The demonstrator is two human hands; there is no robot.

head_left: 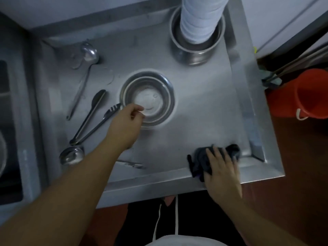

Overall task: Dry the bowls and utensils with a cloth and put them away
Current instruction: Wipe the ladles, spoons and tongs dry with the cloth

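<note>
A steel bowl (154, 89) stands upright in the middle of the steel counter (195, 107). My left hand (126, 125) hangs over its near-left rim with loosely curled fingers; whether it touches the rim I cannot tell. My right hand (221, 173) lies flat on a dark cloth (202, 158) at the counter's front right edge. Left of the bowl lie black tongs (92, 116), a long ladle (83, 75) and, nearer me, a second ladle (71, 155).
A second steel bowl (197, 54) stands at the back right with a white wrapped pipe (200, 18) going down into it. An orange bucket (308, 93) sits on the floor to the right. A dark sink basin (8, 139) lies at the left.
</note>
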